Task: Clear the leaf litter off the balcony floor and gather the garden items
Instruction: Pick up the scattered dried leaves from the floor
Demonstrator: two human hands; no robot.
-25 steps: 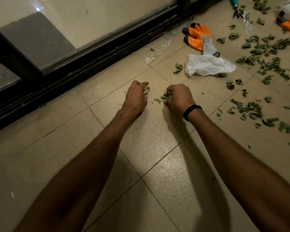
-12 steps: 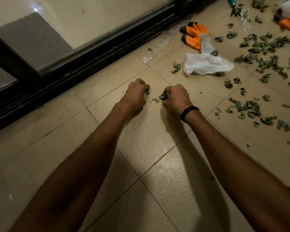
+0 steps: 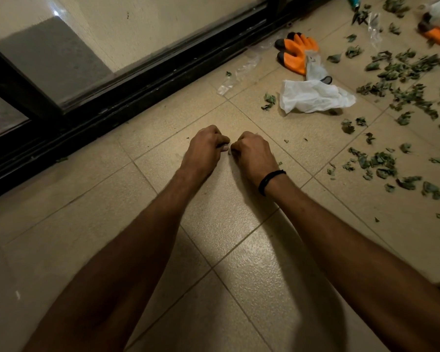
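Floor tile (image 3: 214, 224) carries leaf litter (image 3: 404, 80) scattered at far right, beyond the white bag (image 3: 313, 96). Left hand (image 3: 203, 151) and right hand (image 3: 254, 156) meet, fingers curled — contents hidden, can't tell. Loose fists could dribble crumbs (image 3: 229, 152) on lifting.

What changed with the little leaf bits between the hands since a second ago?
The left hand and right hand slid together and curled their fingers round the leaf bits; only a scrap shows between them now. The white bag, orange gloves and scattered leaves stayed put.
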